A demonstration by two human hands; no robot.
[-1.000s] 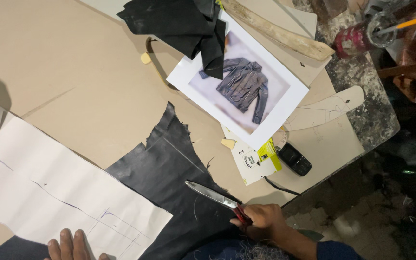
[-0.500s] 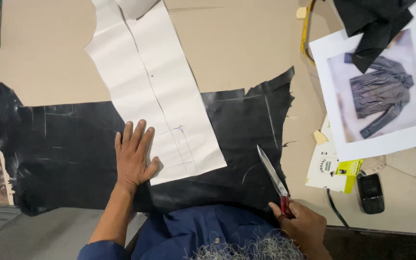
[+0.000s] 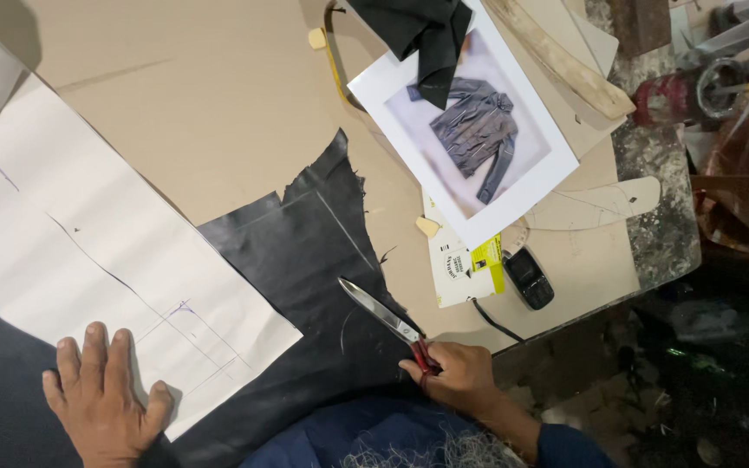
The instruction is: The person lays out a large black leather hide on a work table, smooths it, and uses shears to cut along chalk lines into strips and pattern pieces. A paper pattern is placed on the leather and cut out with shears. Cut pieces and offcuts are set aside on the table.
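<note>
My left hand (image 3: 101, 394) lies flat, fingers spread, on the near end of a long white paper pattern (image 3: 88, 251) marked with thin lines. The pattern rests on a sheet of black leather (image 3: 305, 269) spread over the tan table. My right hand (image 3: 457, 377) grips the red handles of a pair of scissors (image 3: 383, 316), whose closed blades point up-left over the leather's right part, close to a chalk line.
A printed picture of a grey jacket (image 3: 470, 130) lies at the upper right with black leather scraps (image 3: 422, 30) on its top. Beside it sit a small phone (image 3: 528, 277), a white-and-yellow card (image 3: 461, 269), a pale curved template (image 3: 591, 204) and a wooden stick (image 3: 561, 61). The table edge runs at right.
The view has swung: the leather and pattern now sit lower left and tilted. My left hand stays flat on the pattern; my right keeps the scissors over the leather.
</note>
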